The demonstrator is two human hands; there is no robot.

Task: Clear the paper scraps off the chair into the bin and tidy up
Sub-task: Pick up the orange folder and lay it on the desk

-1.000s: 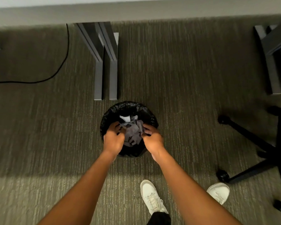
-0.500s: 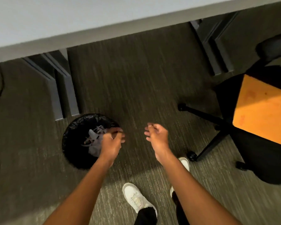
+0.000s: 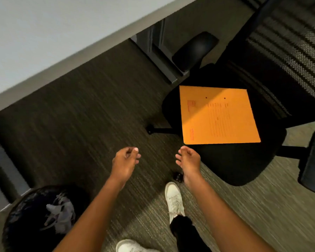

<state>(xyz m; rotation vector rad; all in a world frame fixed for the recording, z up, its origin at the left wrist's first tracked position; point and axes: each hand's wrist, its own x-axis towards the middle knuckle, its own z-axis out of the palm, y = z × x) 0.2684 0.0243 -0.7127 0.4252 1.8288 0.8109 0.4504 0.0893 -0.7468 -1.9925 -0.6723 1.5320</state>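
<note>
Both the left hand and right hand hover empty, fingers loosely curled, between the scrap-filled bin and the chair bearing an orange folder.

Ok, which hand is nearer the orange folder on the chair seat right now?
Right. The right hand hovers just below the orange folder, close to its near-left corner, over the chair seat edge. The left hand is farther left, over carpet.

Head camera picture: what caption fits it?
Empty hands leave the scrap-filled bin for the chair holding an orange folder.
</note>
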